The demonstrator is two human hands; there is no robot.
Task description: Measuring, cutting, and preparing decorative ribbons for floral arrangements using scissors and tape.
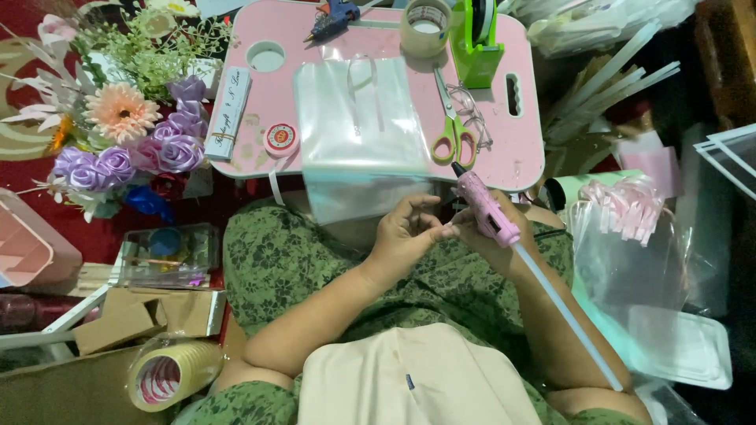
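pink glue gun [484, 208] sitting gripped in right hand [492, 236], nozzle pointing tableward; left hand [405, 232] fingers pinching close beside tip — risking burn, drips landing on clear plastic sheet [358, 118].

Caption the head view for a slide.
Right hand holds a pink glue gun against the left hand, before a pink lap table with green scissors.

On the pink counter [260, 118] lie green-handled scissors [452, 134], a clear plastic sheet [354, 118], a roll of tape [425, 27], a green tape dispenser [479, 43] and a blue glue gun [332, 17]. Left of it stands a bunch of purple and peach flowers [130, 134]; a tape roll [169, 374] lies on the floor.
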